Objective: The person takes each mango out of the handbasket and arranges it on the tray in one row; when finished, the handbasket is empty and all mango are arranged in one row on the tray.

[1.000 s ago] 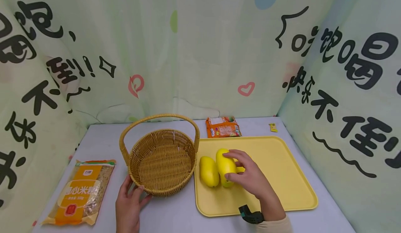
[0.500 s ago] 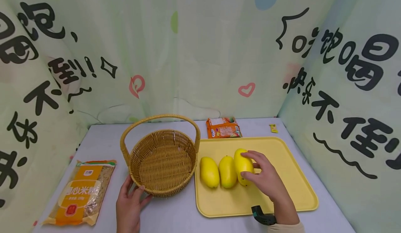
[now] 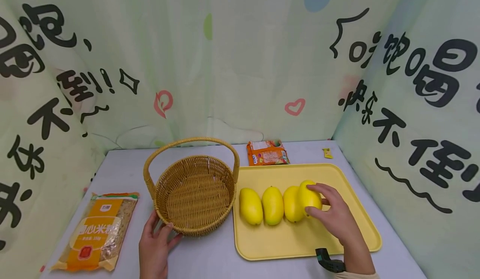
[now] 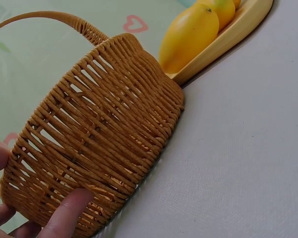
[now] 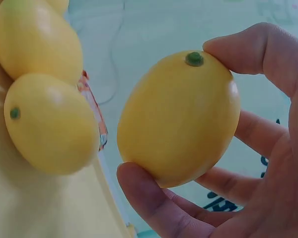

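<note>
My right hand [image 3: 333,212] holds a yellow mango [image 3: 309,197] between thumb and fingertips, over the tray. In the right wrist view, the held mango [image 5: 179,119] shows a small green stem end. Three more mangoes lie side by side on the yellow tray [image 3: 348,220]: a left one [image 3: 251,206], a middle one [image 3: 273,205] and a right one [image 3: 291,204], partly covered by the held mango. My left hand [image 3: 155,245] touches the near left side of the wicker basket [image 3: 195,229]. In the left wrist view, a fingertip [image 4: 77,201] rests against the basket's outer wall.
A bag of grain-like food [image 3: 97,231] lies left of the basket. Behind the tray are an orange snack packet [image 3: 268,152] and a small yellow wrapped piece [image 3: 327,152]. Printed cloth walls [image 3: 240,74] enclose the table at the back and sides.
My right hand has carried the mango rightward along the row. The middle and right mangoes, formerly behind it, have come into view. My left hand and the basket have hardly moved.
</note>
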Demonstrator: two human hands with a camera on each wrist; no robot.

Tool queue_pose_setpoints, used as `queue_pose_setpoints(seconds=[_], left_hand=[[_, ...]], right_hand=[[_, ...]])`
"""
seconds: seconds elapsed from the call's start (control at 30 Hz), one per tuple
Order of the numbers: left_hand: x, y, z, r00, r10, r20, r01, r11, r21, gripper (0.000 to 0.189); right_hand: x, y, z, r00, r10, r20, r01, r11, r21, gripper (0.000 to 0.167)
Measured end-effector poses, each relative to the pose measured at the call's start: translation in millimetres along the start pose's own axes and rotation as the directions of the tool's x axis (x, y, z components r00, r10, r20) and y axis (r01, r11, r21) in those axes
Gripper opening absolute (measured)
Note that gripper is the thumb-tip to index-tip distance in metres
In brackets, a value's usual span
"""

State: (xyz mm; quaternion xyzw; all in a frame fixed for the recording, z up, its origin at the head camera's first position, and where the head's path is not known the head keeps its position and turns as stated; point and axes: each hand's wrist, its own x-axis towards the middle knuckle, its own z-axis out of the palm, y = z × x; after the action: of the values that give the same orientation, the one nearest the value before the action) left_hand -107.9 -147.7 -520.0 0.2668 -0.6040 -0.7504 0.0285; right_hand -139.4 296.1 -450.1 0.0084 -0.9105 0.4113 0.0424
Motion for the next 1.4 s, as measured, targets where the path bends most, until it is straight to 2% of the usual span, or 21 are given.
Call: queue_pose_setpoints(seconds=[0.23, 0.57, 1.03, 1.4], left_hand=[[0.3, 0.4, 0.2, 1.0, -0.003, -0.008, 0.003, 1.0, 0.006, 0.079], [2.2, 0.4, 1.1, 1.0, -0.016, -0.021, 0.016, 1.0, 0.009, 0.079], [2.7, -0.9, 0.6, 1.0, -0.013, -0.016, 0.013, 1.0, 0.006, 0.079], [3.0, -2.2, -0.6, 1.0, -0.005, -0.009, 0.005, 1.0, -0.001, 0.079]], right_hand=[[0.2, 8, -5, 0.999, 0.036, -0.014, -0.037, 0.997, -0.075, 0.056], [6.5, 23, -7, 0.999, 0.036, -0.038, -0.043, 0.979, -0.201, 0.058], [18.9, 38, 3, 0.992, 0.109, 0.057, -0.087, 0.95, -0.299, 0.062], [24.2, 43, 12, 0.993, 0.081, 0.091, -0.046, 0.942, -0.333, 0.065]])
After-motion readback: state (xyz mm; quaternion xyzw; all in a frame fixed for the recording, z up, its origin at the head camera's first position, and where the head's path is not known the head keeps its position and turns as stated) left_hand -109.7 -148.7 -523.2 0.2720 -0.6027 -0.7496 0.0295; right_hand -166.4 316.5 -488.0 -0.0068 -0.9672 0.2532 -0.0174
